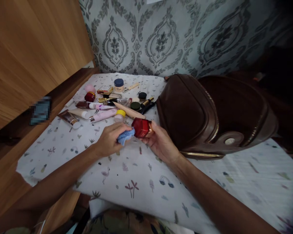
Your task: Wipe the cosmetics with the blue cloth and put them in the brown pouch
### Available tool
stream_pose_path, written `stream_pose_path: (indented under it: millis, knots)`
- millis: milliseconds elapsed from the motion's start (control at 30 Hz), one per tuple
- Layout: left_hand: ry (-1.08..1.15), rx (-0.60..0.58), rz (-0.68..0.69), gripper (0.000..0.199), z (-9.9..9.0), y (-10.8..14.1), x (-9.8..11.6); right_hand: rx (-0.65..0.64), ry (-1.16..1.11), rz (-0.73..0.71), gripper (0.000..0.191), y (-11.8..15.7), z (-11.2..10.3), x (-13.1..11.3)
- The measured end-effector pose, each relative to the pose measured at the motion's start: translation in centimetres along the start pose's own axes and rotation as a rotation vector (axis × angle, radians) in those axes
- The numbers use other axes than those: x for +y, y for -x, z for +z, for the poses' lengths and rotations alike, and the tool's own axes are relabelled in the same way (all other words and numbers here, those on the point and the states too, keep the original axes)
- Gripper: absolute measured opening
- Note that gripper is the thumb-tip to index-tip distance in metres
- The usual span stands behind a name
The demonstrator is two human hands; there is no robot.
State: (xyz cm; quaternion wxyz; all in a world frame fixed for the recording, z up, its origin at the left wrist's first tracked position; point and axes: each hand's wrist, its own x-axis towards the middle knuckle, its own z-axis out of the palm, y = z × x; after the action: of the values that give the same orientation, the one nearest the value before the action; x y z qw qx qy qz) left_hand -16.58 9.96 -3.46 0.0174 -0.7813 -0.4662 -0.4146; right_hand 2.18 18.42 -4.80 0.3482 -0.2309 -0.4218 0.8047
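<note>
My right hand (160, 141) grips a dark red glass bottle (140, 127) by its gold end, holding it tilted above the cloth. A crumpled blue cloth (125, 136) is bunched in my left hand (112, 138), its fingers closed round it. The cloth touches or nearly touches the bottle's left end. Just beyond my hands lie a small jar with a yellow lid (119, 115), a pink tube (104, 115) and a long beige pointed item (129, 110).
Several cosmetics, among them a blue-lidded jar (118, 84) and a brown tube (69, 119), lie on the printed cloth (88, 172). A large brown leather bag (185, 110) stands at right. A wooden cabinet (39, 42) borders the left, patterned wallpaper (161, 39) the back.
</note>
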Motion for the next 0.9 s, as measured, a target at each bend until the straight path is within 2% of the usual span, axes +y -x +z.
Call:
stream_pose_path:
  millis: [67, 167, 300, 400, 467, 533, 700, 800, 900]
  knots:
    - [0.069, -0.010, -0.072, 0.013, -0.1, -0.2, 0.4, -0.001, 0.021, -0.064, 0.040, -0.1, -0.1, 0.3]
    - [0.196, 0.003, -0.264, 0.011, 0.0, -0.3, 0.9, 0.010, 0.124, -0.160, 0.041, -0.2, -0.3, 0.6]
    - [0.460, 0.106, -0.489, 0.032, 0.2, -0.1, 0.4, -0.025, 0.365, -0.291, 0.042, 0.1, -0.3, 0.5]
    - [0.613, 0.023, -0.561, 0.048, 0.2, -0.2, -0.2, -0.058, 0.572, -0.401, 0.042, 0.6, -0.3, 0.3]
    - [0.681, -0.067, -0.591, 0.051, 0.1, -0.3, -0.4, -0.071, 0.701, -0.481, 0.043, 0.9, -0.3, 0.3]
    - [0.741, -0.105, -0.604, 0.053, 0.1, -0.5, -0.4, -0.071, 0.785, -0.551, 0.047, 1.0, -0.2, 0.4]
    - [0.823, 0.000, -0.569, 0.054, 0.0, -1.0, 0.2, -0.005, 0.829, -0.734, 0.061, 1.5, 0.6, -0.3]
    - [0.823, 0.057, -0.548, 0.056, -0.4, -2.2, 1.2, 0.008, 0.908, -0.835, 0.061, 2.4, 1.4, -2.5]
    - [0.820, 0.067, -0.510, 0.061, -0.9, -4.5, 2.8, -0.008, 1.004, -0.891, 0.059, 3.9, 2.0, -5.9]
